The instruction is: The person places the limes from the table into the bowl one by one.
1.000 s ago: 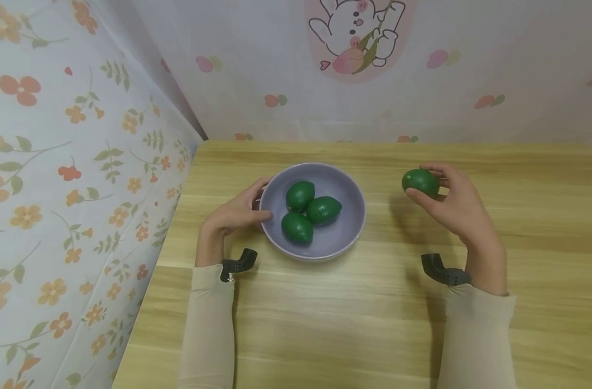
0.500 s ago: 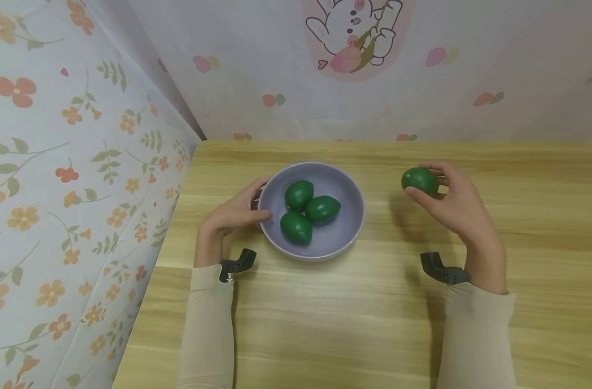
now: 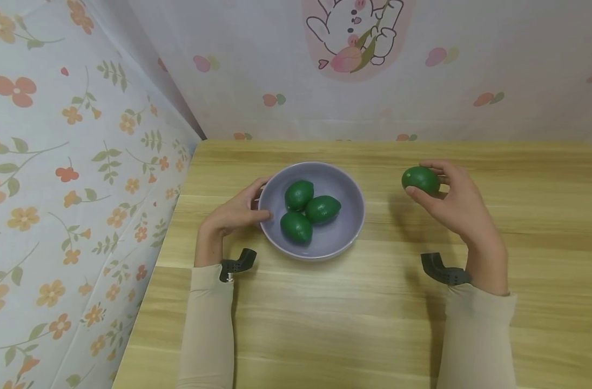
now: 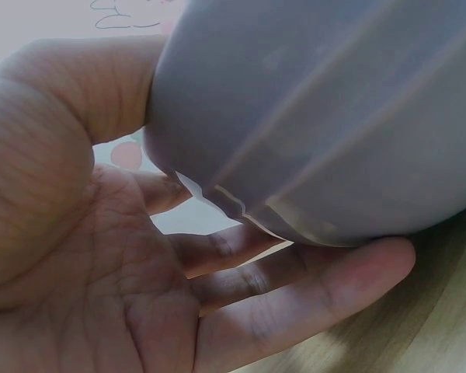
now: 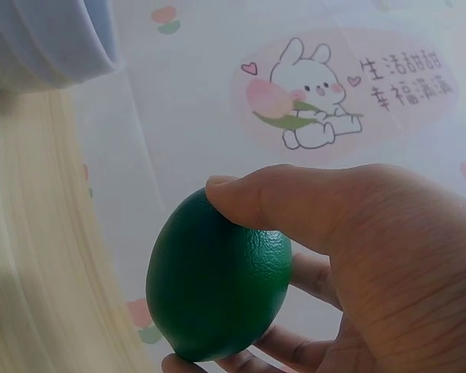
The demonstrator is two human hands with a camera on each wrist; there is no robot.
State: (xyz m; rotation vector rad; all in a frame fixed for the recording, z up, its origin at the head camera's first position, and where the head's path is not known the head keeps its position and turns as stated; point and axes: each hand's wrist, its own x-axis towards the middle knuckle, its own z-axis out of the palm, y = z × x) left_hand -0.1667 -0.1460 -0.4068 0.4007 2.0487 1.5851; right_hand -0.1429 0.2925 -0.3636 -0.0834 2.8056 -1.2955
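Note:
A lavender bowl is on the wooden table, with three green limes grouped inside it. My left hand grips the bowl's left side, its thumb at the rim. In the left wrist view, the fingers reach beneath the bowl's ridged outer wall. To the right of the bowl, my right hand holds another lime above the table. The right wrist view has the thumb across the top of this lime and fingers curled behind and below it, partly hidden.
The wooden table meets a printed white cloth along its back edge. A floral cloth hangs along the left side. Dark wrist mounts stick out beside both cuffs.
The view shifts very slightly after the first frame. Both hands keep their holds, the right one still with its lime raised; the bowl and the limes in it stay in place.

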